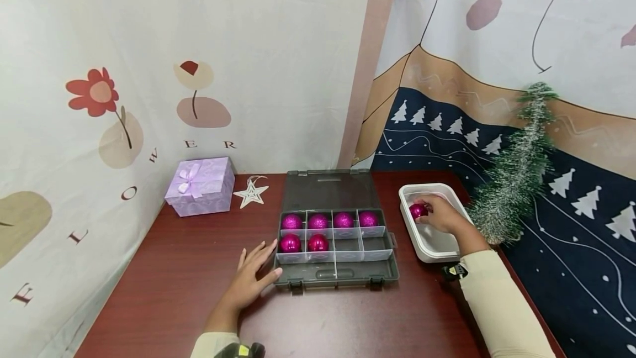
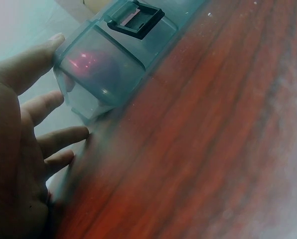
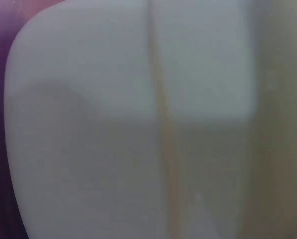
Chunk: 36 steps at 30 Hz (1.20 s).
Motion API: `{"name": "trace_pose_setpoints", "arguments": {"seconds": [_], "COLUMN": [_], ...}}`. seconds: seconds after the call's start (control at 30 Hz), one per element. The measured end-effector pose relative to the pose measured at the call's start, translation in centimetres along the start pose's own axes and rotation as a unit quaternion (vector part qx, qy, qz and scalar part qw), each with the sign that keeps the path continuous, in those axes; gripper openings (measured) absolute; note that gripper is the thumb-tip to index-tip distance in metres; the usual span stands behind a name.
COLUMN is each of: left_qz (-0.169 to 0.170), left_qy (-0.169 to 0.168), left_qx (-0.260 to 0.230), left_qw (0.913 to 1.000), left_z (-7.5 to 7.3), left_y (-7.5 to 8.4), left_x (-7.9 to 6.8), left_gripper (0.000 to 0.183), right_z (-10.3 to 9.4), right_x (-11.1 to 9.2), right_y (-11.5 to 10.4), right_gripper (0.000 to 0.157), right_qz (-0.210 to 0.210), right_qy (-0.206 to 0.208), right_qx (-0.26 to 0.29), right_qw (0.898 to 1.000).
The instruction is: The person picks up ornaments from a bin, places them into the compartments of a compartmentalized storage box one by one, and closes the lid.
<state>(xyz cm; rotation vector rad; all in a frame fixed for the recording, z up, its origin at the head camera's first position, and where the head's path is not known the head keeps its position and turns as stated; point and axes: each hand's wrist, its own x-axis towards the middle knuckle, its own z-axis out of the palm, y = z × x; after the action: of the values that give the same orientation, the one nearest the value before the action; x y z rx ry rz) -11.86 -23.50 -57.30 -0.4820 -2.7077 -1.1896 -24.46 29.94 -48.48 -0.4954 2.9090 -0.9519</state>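
Pinched between the thumb and fingers of the right hand (image 1: 439, 215) is a shiny magenta ball (image 1: 417, 212), inside the outline of a white tray (image 1: 437, 256) and close to its left wall; whether it touches the tray's floor cannot be told, and the right wrist view is only blurred pale surfaces. Left hand (image 1: 250, 275) lies with fingers spread and straightened, holding nothing, its thumb at the left edge of a grey translucent box (image 1: 365, 269); the lid (image 1: 330, 192) is folded back flat behind it; four glittery balls (image 1: 318, 221) fill the back row, one to each compartment, and two shiny balls (image 1: 290, 243) sit in the two left compartments of the middle row, with open room in the two to their right and in the front row. A strip of tabletop separates the box from the tray; the table (image 1: 189, 269) is reddish-brown, wood-grained and glossy; at its far left stand a lilac gift box (image 1: 201, 192) and, just beside it, a white star (image 1: 252, 194); a frosted tinsel tree (image 1: 517, 181) leans right of the tray; printed cloth (image 1: 278, 70) hangs behind.
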Motion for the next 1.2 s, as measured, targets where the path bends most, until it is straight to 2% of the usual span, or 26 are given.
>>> {"name": "trace_pose_setpoints", "arguments": {"seconds": [0.17,0.4,0.63,0.73,1.0,1.2], "left_qz": [0.007,0.004,-0.006,-0.003,-0.002,-0.004], "left_qy": [0.006,0.003,-0.005,-0.003,-0.006,-0.005], "left_qx": [0.004,0.001,-0.006,-0.004,-0.006,-0.008], "left_qw": [1.0000,1.0000,0.9999,1.0000,1.0000,0.9999], "left_z": [-0.1,-0.1,-0.1,-0.1,-0.1,0.0], "left_y": [0.1,0.1,-0.1,0.0,0.0,0.0], "left_x": [-0.1,-0.1,0.0,0.0,0.0,0.0], "left_gripper": [0.070,0.070,0.071,0.071,0.071,0.070], "right_z": [-0.8,-1.2,-1.0,-0.8,0.8,2.3], "right_x": [-1.3,-2.7,-3.7,-4.0,-4.3,-4.3], "right_y": [-0.1,-0.8,-1.3,-1.6,-2.7,-4.0], "right_gripper": [0.050,0.050,0.053,0.053,0.050,0.050], "right_qz": [0.002,-0.006,0.044,0.053,0.012,-0.016], "right_qy": [0.029,0.049,0.081,0.103,0.172,0.215], "right_qx": [0.028,0.079,0.087,0.098,0.126,0.172], "right_qw": [0.999,0.996,0.992,0.988,0.977,0.961]}}
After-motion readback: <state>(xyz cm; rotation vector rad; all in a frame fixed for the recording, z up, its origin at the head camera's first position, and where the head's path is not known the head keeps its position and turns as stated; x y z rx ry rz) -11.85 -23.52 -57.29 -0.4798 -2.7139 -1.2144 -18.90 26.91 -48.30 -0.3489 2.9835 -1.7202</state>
